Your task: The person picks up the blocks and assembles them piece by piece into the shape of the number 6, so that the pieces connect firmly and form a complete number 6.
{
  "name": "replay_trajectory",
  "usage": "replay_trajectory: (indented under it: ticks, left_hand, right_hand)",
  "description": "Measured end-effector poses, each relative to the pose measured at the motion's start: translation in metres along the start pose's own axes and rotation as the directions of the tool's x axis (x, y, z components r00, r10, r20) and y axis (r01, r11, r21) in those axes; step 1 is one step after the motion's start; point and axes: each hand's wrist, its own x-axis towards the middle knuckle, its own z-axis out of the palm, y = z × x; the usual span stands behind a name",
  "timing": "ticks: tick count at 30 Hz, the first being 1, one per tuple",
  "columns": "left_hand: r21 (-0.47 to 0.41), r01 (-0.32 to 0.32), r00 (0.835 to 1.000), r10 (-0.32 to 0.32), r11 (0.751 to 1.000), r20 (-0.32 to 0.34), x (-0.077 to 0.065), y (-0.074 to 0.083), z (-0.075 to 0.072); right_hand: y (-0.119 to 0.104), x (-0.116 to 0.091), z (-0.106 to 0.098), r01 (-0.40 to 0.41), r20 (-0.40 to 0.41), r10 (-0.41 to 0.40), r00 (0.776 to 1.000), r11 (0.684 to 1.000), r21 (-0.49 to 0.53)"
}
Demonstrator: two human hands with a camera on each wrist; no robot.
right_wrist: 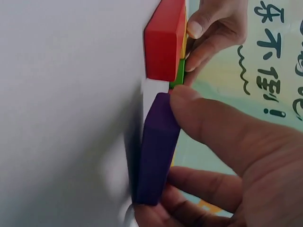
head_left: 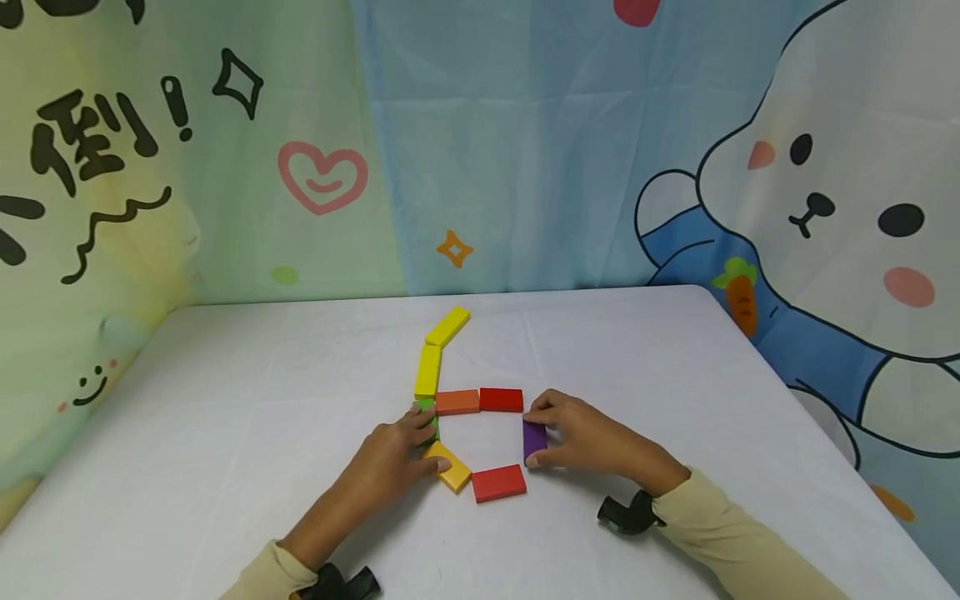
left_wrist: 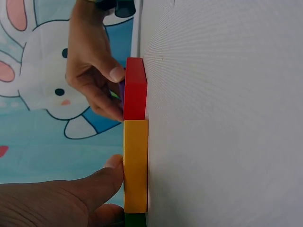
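My right hand (head_left: 592,437) pinches a purple block (head_left: 534,441) by its ends, thumb at the near end and fingers at the far one. In the right wrist view the purple block (right_wrist: 158,151) leans slightly, with a gap between it and the near red block (right_wrist: 163,52). My left hand (head_left: 386,454) rests on the left side of the layout: its thumb touches a golden-yellow block (head_left: 454,472), and its fingers lie over a green block (head_left: 425,405), partly hiding it. The golden-yellow block (left_wrist: 136,165) lies flat, end to end with the near red block (left_wrist: 135,90).
An orange block (head_left: 457,402) and a far red block (head_left: 501,400) form the loop's far side. Two yellow blocks (head_left: 428,371) run on from the green one toward the back. All lie on a white-covered table (head_left: 225,400) before a printed cloth (head_left: 480,150).
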Motion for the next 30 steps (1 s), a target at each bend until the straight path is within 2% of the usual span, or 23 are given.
replay_trajectory:
  ticks: [13,24,30]
  left_hand:
    - [0.002,-0.011,1.000,0.011,1.000,-0.008,0.000,0.000,0.000]
    - [-0.001,-0.010,1.000,0.010,1.000,0.001,0.000,0.000,0.000]
    - [-0.004,-0.010,1.000,0.010,1.000,-0.001,0.000,0.000,0.000]
  right_hand:
    - [-0.018,-0.002,0.006,-0.119,-0.037,0.117,0.992,0.991,-0.069]
    - [-0.019,-0.005,0.004,-0.080,-0.024,0.078,0.997,0.993,-0.090]
    - [-0.020,-0.006,0.004,-0.104,-0.034,0.102,0.994,0.990,-0.094]
